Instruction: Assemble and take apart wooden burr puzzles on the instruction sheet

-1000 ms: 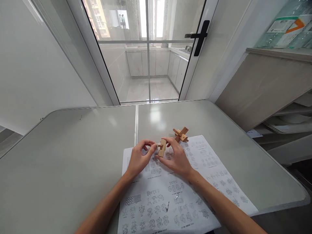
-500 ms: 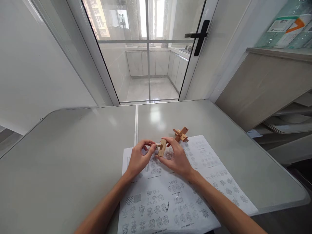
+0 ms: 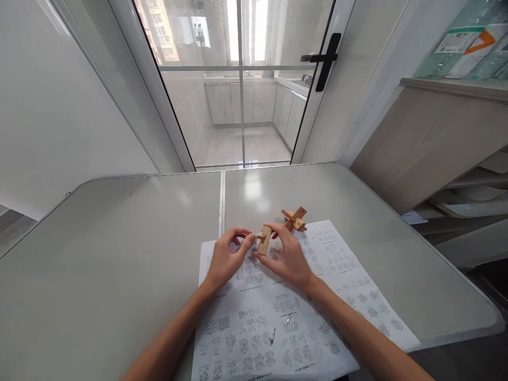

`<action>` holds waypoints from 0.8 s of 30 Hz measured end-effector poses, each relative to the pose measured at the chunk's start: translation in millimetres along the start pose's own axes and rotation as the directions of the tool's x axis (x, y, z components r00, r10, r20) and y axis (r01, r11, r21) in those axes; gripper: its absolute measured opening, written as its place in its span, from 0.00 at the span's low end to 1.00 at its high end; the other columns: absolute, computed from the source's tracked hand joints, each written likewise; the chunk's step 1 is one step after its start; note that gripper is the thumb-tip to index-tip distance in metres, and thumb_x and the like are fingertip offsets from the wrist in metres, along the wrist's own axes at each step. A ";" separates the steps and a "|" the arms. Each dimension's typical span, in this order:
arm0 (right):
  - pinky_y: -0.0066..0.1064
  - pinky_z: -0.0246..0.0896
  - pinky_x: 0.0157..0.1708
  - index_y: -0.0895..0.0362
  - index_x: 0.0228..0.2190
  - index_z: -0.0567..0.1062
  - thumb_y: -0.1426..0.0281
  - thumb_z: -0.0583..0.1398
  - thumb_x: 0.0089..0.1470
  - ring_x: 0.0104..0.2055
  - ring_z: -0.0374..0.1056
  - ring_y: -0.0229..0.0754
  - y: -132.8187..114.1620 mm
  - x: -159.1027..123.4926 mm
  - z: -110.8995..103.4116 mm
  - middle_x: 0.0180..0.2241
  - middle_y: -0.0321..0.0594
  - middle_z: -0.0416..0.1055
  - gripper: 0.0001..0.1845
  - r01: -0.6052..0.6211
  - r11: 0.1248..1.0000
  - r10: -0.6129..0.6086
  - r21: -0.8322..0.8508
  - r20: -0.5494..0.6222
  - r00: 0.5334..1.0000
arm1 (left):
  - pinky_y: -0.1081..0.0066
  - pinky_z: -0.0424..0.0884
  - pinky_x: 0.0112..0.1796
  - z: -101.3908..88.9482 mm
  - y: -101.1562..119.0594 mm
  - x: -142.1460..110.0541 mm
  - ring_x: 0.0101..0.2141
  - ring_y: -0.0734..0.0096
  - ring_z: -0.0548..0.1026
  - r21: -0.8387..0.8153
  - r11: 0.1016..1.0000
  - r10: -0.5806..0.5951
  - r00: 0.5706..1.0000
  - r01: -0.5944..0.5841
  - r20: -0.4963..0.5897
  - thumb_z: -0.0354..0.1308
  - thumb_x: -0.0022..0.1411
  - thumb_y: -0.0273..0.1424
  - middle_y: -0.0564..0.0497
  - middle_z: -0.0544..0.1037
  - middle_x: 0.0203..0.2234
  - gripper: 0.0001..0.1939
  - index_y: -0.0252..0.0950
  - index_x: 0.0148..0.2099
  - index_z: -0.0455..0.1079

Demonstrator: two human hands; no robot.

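Between thumb and fingers, my right hand (image 3: 286,255) grips a light notched wooden puzzle piece (image 3: 264,241), held tilted above the printed sheet. My left hand (image 3: 231,256) pinches a smaller wooden puzzle piece (image 3: 257,237) whose end meets the notch of the other one. Fingertips hide part of both pieces, so how far they interlock I cannot tell. Just beyond my right hand lies a cluster of crossed, darker wooden pieces (image 3: 295,219), with small marks on it. Beneath my hands, the white sheet (image 3: 254,296) bears many line drawings of puzzle assemblies.
The sheet lies on a grey-white table (image 3: 119,254) with a seam across it. A glass door (image 3: 241,106) with a black handle (image 3: 327,59) stands behind the table. To the right is a wooden shelf unit (image 3: 428,127) with plastic-wrapped bottles (image 3: 468,47) on top.
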State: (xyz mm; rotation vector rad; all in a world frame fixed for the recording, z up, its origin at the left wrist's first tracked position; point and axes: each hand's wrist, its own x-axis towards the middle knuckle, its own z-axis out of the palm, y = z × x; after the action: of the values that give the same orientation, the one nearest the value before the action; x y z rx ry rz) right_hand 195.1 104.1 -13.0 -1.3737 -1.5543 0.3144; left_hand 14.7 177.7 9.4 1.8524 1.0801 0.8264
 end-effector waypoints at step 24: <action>0.45 0.72 0.48 0.49 0.58 0.68 0.63 0.69 0.56 0.48 0.72 0.51 1.4 -0.5 0.9 0.50 0.43 0.74 0.31 -0.023 1.000 0.023 0.016 0.007 1.000 | 0.66 0.73 0.43 -0.2 4.0 0.5 0.35 0.66 0.75 -0.010 1.000 0.001 1.000 -0.001 0.000 0.59 0.69 0.45 0.50 0.83 0.42 0.14 0.41 0.44 0.77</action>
State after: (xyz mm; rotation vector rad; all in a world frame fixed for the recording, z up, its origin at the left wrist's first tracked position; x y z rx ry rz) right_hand 195.1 104.5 -14.7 -1.3801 -1.5392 0.3456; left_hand 16.2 177.1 13.1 1.8451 1.0732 0.8312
